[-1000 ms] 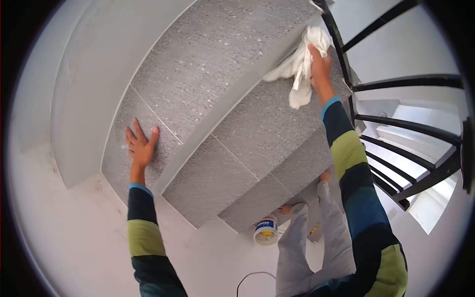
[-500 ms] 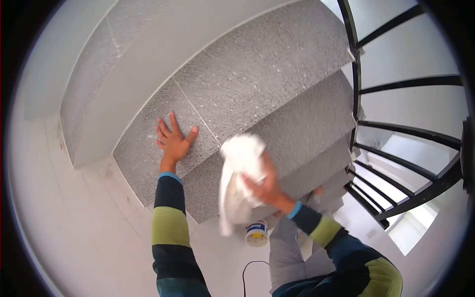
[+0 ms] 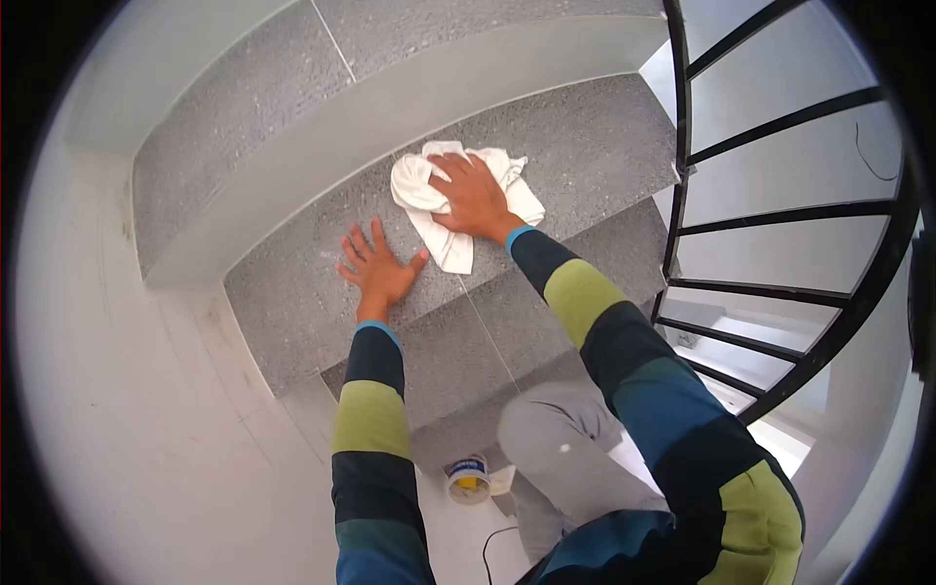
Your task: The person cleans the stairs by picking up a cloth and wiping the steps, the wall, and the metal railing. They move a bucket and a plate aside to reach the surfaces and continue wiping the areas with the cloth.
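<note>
- Left hand (image 3: 385,278) spread flat on step (image 3: 595,136), holding nothing; could slip if the step is damp
- Right hand (image 3: 473,200) palm-down, unclenched, on white cloth (image 3: 417,190) bunched beneath it
- Loose cloth might skid under leaning weight
- Bucket (image 3: 466,466) below both hands: stray foot might tip it

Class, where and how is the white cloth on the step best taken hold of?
Take the white cloth by its bunched folds at the picture's left, probably from above: they look thicker than its flatter, spread flaps, the step blocks underneath, and the right hand covers the middle.
</note>
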`<state>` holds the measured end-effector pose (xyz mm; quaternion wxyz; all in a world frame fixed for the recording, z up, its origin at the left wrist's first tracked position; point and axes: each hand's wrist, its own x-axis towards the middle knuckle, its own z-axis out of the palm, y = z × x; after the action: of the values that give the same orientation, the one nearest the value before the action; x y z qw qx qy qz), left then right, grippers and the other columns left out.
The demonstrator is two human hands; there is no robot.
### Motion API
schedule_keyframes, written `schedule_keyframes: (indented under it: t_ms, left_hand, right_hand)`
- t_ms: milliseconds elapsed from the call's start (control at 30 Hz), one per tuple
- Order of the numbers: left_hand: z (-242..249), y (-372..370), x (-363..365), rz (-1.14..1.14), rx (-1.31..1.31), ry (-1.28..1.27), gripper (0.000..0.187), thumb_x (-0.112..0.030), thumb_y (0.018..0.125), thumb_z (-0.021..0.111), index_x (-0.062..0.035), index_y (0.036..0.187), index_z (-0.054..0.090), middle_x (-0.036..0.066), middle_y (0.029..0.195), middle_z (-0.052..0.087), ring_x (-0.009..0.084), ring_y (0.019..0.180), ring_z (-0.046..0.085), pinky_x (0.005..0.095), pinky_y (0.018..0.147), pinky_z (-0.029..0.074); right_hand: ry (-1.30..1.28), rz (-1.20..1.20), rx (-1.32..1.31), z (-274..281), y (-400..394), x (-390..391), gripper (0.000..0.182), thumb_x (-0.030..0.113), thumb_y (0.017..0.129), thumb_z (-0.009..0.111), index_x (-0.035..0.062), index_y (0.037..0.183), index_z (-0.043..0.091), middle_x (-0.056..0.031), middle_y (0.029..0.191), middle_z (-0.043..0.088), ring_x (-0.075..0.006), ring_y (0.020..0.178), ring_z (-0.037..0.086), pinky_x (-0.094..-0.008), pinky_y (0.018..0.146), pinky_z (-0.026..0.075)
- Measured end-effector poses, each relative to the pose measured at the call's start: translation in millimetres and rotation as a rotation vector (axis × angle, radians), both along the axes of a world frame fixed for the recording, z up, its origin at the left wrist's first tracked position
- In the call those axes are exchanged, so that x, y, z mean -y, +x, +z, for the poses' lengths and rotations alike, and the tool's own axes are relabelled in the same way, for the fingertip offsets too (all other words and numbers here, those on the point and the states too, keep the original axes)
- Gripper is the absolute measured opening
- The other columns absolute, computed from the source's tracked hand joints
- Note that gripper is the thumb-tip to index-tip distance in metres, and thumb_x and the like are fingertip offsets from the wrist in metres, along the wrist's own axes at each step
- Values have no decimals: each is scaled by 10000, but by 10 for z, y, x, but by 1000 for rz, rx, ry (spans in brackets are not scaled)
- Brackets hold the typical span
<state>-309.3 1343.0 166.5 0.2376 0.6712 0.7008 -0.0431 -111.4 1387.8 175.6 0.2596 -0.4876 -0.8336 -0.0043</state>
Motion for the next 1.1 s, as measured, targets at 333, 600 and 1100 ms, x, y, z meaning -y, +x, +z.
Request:
schedule_keyframes:
  t_ms: [333,600,1100]
  left_hand:
    - [-29,8,23,-4,-15,49,1059,-722,664,515,-147,1426,56,203,1462,-73,389,1332,-132,648,973,-56]
    - [-39,-72,21,82,79,72,977,-691,688,516,-176,1423,131,152,1477,-40,346,1347,-115,599,1009,-74]
    - [133,-804,2216,1141,985,1053,437,-261,862,468,59,1160,471,195,1031,552,308,983,542,426,889,437]
  right_hand:
    - [-69,11,-1,-50,-39,-39,459,323,580,670,92,966,581,-118,1246,455,-297,1150,419,-473,938,305]
    - [7,68,-16,-7,-56,-38,489,294,558,701,91,985,575,-142,1201,475,-289,1082,455,-455,860,342]
    - [-185,540,-254,-410,1247,67,532,160,652,674,101,1155,509,-142,1258,430,-315,1167,408,-460,957,339]
